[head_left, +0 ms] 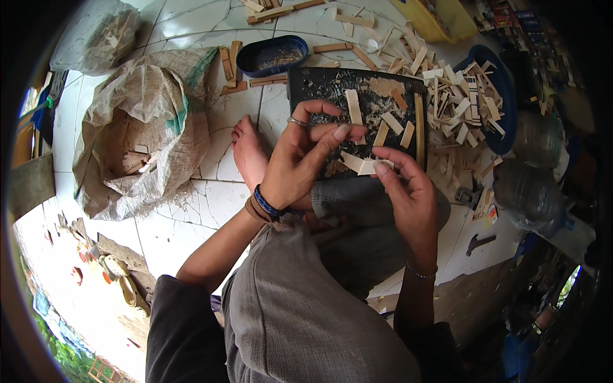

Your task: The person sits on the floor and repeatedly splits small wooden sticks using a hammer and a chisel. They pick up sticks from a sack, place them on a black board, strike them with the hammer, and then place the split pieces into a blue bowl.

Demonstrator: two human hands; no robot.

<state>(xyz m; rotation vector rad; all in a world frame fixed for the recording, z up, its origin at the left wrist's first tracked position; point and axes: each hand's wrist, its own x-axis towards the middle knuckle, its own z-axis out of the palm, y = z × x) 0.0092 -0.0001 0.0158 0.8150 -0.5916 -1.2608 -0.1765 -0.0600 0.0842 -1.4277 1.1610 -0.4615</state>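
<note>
In my right hand (408, 191), thumb and forefinger pinch a short, pale wood strip (366, 167) over the near edge of a dark board (313, 96). My left hand (300, 153) hovers to the left of it, with the thumb pressed toward the curled fingers. Whatever may lie between those fingertips is too small or hidden to make out. Beyond my hands, a longer wood strip (353, 106) and several short wood pieces (381, 134) lie on the board among shavings.
A woven sack (159, 96) holding wood scraps stands open at left. A blue oval tray (271, 54) with shavings sits behind the board. At right, a heap of wood strips (456, 102) spills from a blue basin (507, 127). A hammer (479, 243) lies nearer on the tiles.
</note>
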